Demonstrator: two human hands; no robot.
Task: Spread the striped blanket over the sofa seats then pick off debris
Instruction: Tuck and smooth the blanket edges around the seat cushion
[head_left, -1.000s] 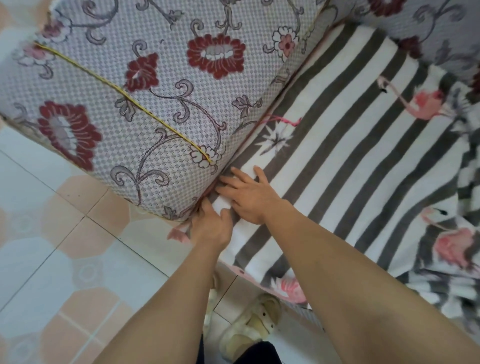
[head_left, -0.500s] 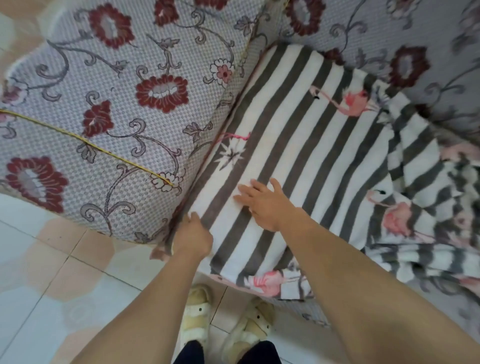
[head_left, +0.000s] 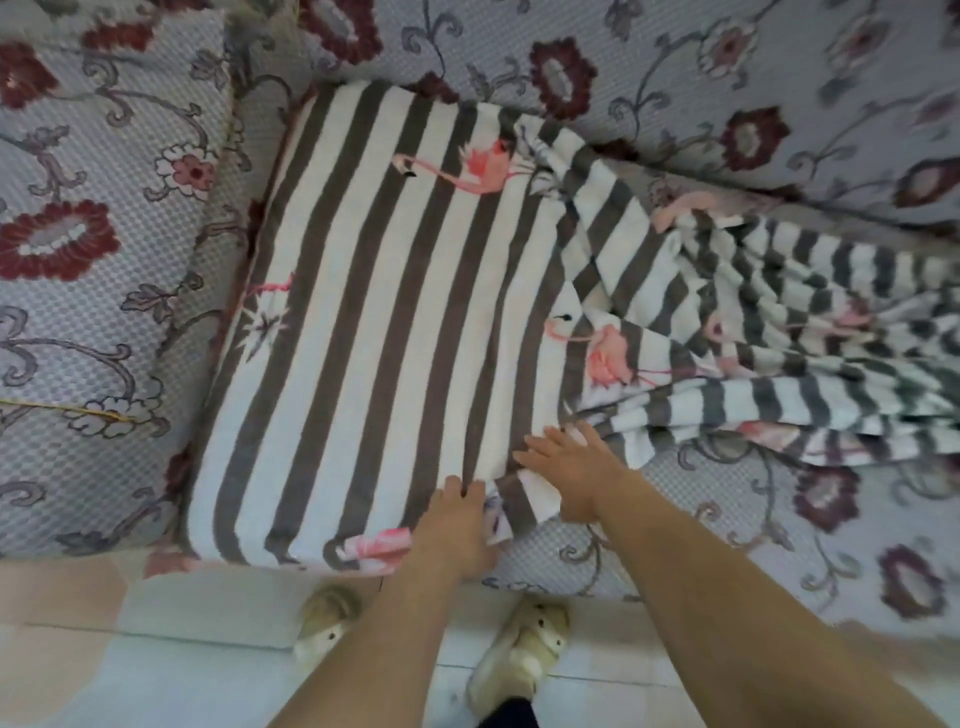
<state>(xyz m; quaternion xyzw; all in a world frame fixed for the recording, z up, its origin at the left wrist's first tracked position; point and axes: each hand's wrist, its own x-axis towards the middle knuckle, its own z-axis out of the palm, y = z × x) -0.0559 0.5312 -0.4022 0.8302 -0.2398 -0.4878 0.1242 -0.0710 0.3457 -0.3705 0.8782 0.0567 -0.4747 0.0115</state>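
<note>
Striped blanket (head_left: 395, 322), stripes running front-to-back on sofa (head_left: 779, 93); right hand (head_left: 571, 467) fingers spread flat; left hand (head_left: 457, 525) pinching hem

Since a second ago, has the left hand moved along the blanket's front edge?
Yes. The left hand has slid right along the striped blanket, away from the sofa armrest it was against.

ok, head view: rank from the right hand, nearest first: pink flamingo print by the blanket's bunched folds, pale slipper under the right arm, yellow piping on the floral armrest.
From the right hand:
1. Pink flamingo print, just beyond the fingers, at the edge of the bunched folds.
2. Pale slipper, on the floor toward the person.
3. Yellow piping, far left on the armrest.
</note>
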